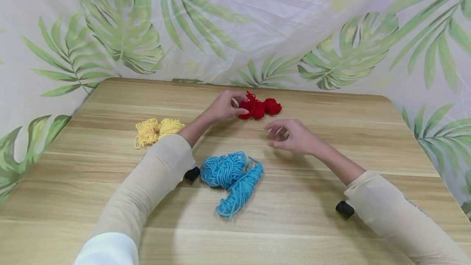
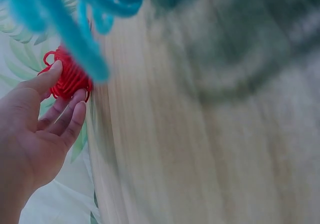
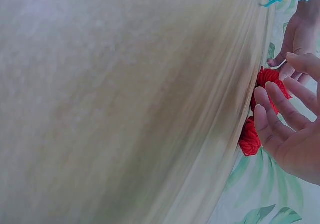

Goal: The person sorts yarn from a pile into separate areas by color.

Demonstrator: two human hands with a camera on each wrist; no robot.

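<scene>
My left hand (image 1: 226, 106) grips the left end of a red yarn bundle (image 1: 255, 108) near the table's back edge. In the left wrist view, thumb and fingertips of this hand (image 2: 42, 129) touch opposite sides of the red yarn (image 2: 72, 81). Relaxed, slightly bent fingers mark my right hand (image 1: 294, 136), which holds nothing just in front and to the right of the bundle. The right wrist view shows the same hand (image 3: 297, 129) with fingers spread, partly covering the red yarn (image 3: 250, 139).
Blue yarn (image 1: 224, 171) lies mid-table in two parts, between the forearms. Yellow yarn (image 1: 147, 132) is at the left, partly behind the left forearm. Two small black objects (image 1: 192, 174) (image 1: 345, 209) show beside the sleeves. A leaf-patterned cloth (image 1: 276, 23) hangs behind the table (image 1: 294, 224).
</scene>
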